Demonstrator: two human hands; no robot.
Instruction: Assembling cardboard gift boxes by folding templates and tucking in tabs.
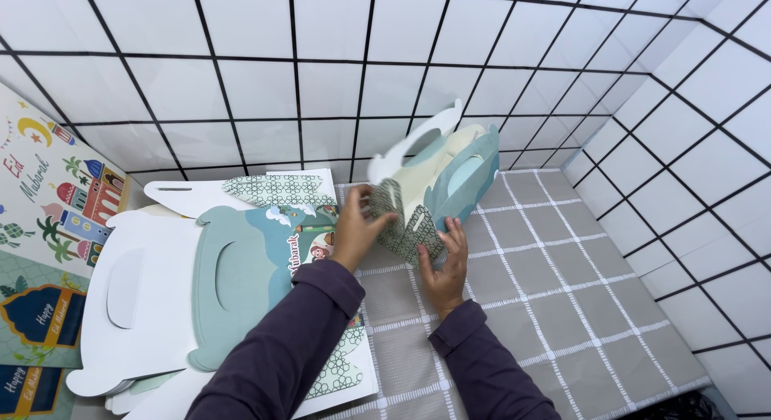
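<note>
Pinching a patterned flap of the half-folded box (434,191), the left hand (359,227) has its fingers closed on the card at mid-frame, thumb toward the wearer. The right hand (446,267) sits just below and right of it, fingers spread and pressed against the box's lower patterned side rather than closed around it. The box stands on the grey checked cloth (562,275), just above both hands, tilted, its long axis running from the lower middle up toward the upper right, with the cut-out handle pointing up at the tiled wall (321,67). The left hand is nearer its open end. Flat box blanks (201,283) lie stacked at lower left, apart from it.
</note>
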